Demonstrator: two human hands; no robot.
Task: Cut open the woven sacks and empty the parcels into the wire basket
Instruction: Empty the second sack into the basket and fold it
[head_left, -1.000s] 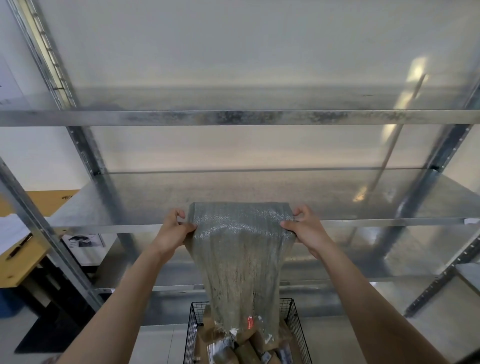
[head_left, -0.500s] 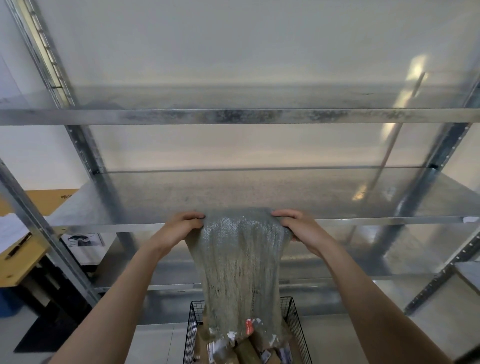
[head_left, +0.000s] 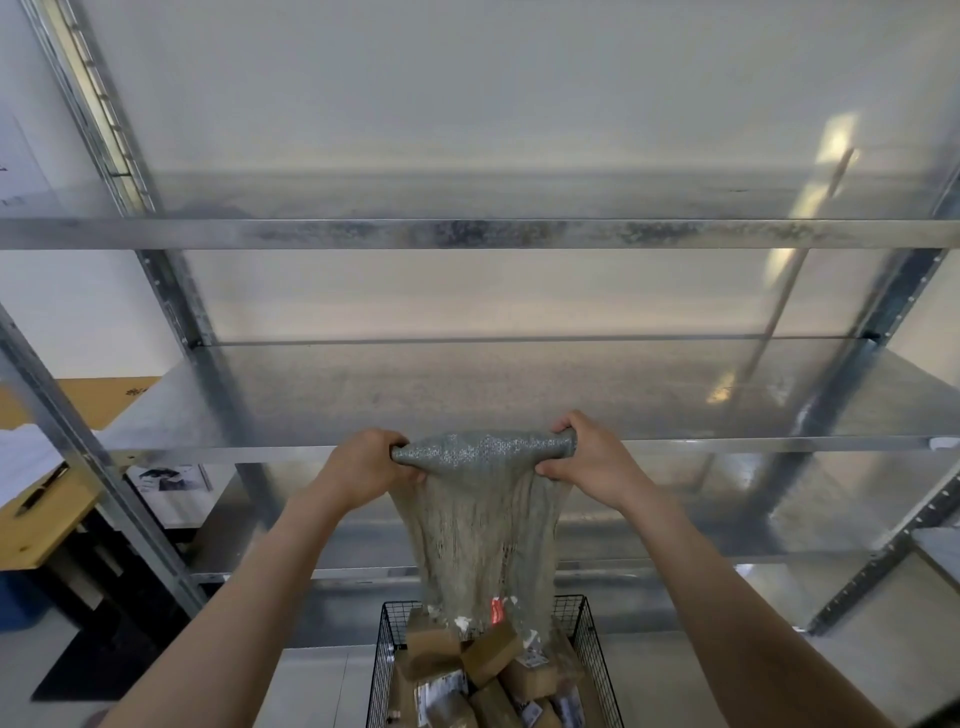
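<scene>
Both hands, left hand and right hand, have fingers clamped on the woven sack. It hangs upside down over the wire basket, tipping parcels out. Next, I think, shake it empty.

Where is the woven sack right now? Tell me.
In the head view, the woven sack hangs centre frame, gripped at its top by the left hand and right hand, its lower end over the wire basket.
</scene>
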